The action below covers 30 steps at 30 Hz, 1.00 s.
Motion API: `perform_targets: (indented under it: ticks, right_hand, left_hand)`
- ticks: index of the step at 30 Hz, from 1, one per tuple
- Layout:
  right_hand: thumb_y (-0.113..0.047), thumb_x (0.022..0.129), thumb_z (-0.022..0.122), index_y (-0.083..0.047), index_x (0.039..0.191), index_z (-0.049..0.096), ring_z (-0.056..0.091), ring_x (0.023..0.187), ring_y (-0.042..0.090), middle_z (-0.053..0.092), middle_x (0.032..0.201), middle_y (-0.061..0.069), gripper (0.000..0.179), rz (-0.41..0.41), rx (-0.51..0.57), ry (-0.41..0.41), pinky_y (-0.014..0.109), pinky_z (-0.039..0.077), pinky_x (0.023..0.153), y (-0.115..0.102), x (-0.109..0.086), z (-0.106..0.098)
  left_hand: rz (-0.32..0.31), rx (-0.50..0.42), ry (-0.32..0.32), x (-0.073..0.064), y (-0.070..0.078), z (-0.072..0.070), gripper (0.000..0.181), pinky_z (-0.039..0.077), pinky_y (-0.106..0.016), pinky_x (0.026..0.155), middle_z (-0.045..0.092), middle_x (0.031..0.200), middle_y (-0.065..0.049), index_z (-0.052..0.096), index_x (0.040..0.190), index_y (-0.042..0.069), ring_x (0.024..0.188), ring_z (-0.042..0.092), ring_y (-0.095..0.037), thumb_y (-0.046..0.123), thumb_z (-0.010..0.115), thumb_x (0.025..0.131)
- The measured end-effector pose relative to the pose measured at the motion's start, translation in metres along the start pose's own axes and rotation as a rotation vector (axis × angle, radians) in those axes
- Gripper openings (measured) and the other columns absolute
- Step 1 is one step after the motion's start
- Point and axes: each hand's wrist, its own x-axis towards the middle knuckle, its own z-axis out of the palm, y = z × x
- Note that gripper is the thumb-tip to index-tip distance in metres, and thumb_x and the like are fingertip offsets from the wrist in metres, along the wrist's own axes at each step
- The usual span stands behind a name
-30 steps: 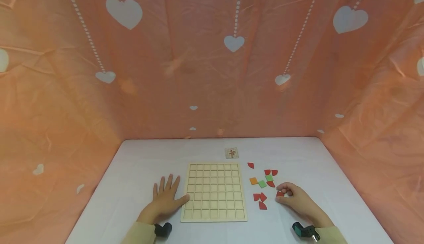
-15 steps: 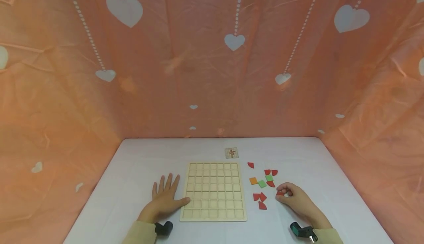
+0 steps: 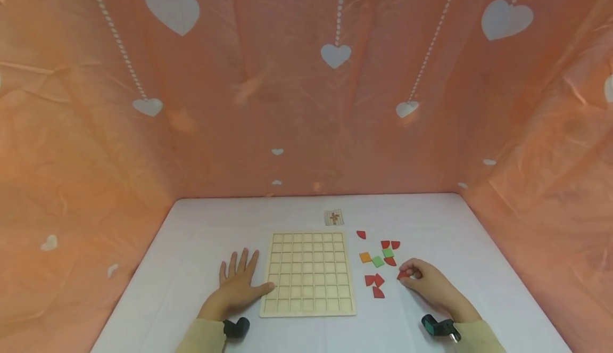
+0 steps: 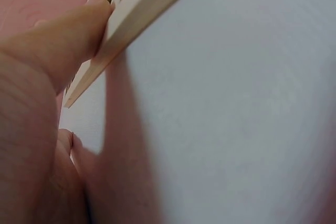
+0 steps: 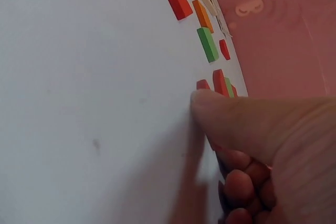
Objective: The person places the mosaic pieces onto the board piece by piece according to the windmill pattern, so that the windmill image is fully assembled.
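A pale wooden grid board (image 3: 308, 274) lies flat on the white table. My left hand (image 3: 238, 287) spreads beside its left side, palm down, the thumb (image 4: 79, 32) resting on the board's edge. Right of the loose pieces, my right hand (image 3: 428, 282) pinches a red piece (image 3: 402, 274) between thumb and fingers, close to the table. Much of that piece is hidden by the thumb in the right wrist view. Nearby lie red quarter-round pieces (image 3: 378, 292), two green squares (image 3: 378, 261) and an orange square (image 3: 365, 257).
Behind the board lies a small card (image 3: 333, 217) with a gridded pinwheel-like picture. A lone red quarter-round piece (image 3: 361, 234) is near the board's far right corner. An orange cloth with white hearts (image 3: 336, 56) walls the table's back and sides.
The red piece has turned slightly in my right hand's fingers and shows more now. My left hand stays on the board's edge. The head view has shifted a little.
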Motion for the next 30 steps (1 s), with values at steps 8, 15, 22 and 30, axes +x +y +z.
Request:
perform_targets:
  ticks: [8, 15, 22, 30]
  right_hand:
    - [-0.022, 0.083, 0.077, -0.015, 0.096, 0.064, 0.048, 0.082, 0.019, 0.055, 0.084, 0.001, 0.020, -0.030, -0.024, 0.003, 0.033, 0.041, 0.071, -0.009, 0.002, 0.001]
    - [-0.021, 0.083, 0.078, -0.013, 0.090, 0.057, 0.049, 0.074, 0.018, 0.052, 0.076, 0.002, 0.024, -0.022, -0.103, 0.008, 0.032, 0.041, 0.066, -0.017, -0.003, -0.005]
    - [-0.021, 0.086, 0.075, -0.012, 0.091, 0.060, 0.049, 0.073, 0.018, 0.052, 0.075, 0.002, 0.018, -0.025, -0.102, -0.009, 0.032, 0.041, 0.064, -0.017, -0.006, -0.011]
    - [-0.027, 0.093, 0.066, -0.012, 0.112, 0.066, 0.056, 0.081, 0.018, 0.063, 0.085, 0.002, 0.023, -0.119, 0.071, -0.028, 0.033, 0.048, 0.070, -0.037, 0.003, -0.001]
  left_hand:
    - [-0.015, 0.004, -0.008, 0.000, -0.002, 0.000, 0.109, -0.025, -0.054, 0.106, -0.002, 0.160, -0.021, 0.014, 0.155, 0.008, 0.143, -0.016, -0.041, 0.074, 0.055, 0.080]
    - [-0.006, -0.029, -0.003, 0.002, -0.003, 0.004, 0.111, -0.026, -0.055, 0.104, -0.002, 0.160, -0.022, 0.015, 0.155, 0.007, 0.143, -0.016, -0.042, 0.076, 0.055, 0.078]
    - [-0.003, -0.012, 0.018, 0.007, -0.008, 0.011, 0.110, -0.029, -0.051, 0.103, -0.001, 0.160, -0.019, 0.016, 0.155, 0.009, 0.143, -0.014, -0.043, 0.075, 0.057, 0.078]
    - [0.001, -0.018, 0.014, 0.004, -0.003, 0.004, 0.111, -0.025, -0.056, 0.105, 0.000, 0.159, -0.022, 0.017, 0.155, 0.006, 0.143, -0.014, -0.044, 0.075, 0.057, 0.078]
